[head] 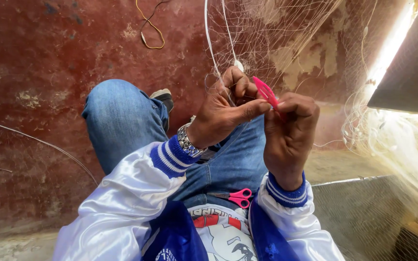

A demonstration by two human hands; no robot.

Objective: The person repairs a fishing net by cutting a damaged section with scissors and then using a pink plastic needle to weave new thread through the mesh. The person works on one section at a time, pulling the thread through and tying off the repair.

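Observation:
A fine white fishing net (pixel 286 34) hangs in front of me from above. My left hand (pixel 226 108) pinches a strand of the net between thumb and fingers; a metal watch (pixel 188 141) sits on its wrist. My right hand (pixel 289 133) grips a pink netting needle (pixel 266 92), whose tip points up and left toward the left hand's thumb. The two hands touch at the fingertips. Pink-handled scissors (pixel 235 196) lie on my lap below the hands.
My legs in blue jeans (pixel 122 121) stretch out over a worn red floor (pixel 39 72). A yellow cord (pixel 152 34) lies on the floor at the top. More net is piled at the right (pixel 393 135), beside a grey ledge (pixel 364 208).

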